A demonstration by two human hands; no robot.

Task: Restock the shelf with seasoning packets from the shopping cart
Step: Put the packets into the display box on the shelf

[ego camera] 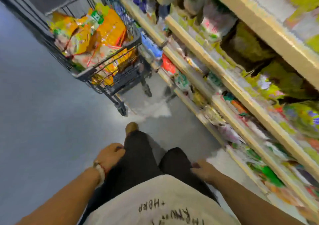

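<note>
Pale printed T-shirt (160, 202), dark trousers (138, 157), tan shoe (131, 127), beaded bracelet (101, 170)

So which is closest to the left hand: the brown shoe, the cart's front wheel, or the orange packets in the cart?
From the left hand:
1. Brown shoe, just ahead, on the floor.
2. Cart wheel, farther ahead.
3. Orange packets, farthest, piled in the shopping cart.

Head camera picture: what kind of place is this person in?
Most likely a grocery shop aisle. Long shelves packed with colourful packets run along the right, and a shopping cart full of orange and yellow packets stands on the floor beside them.
</note>
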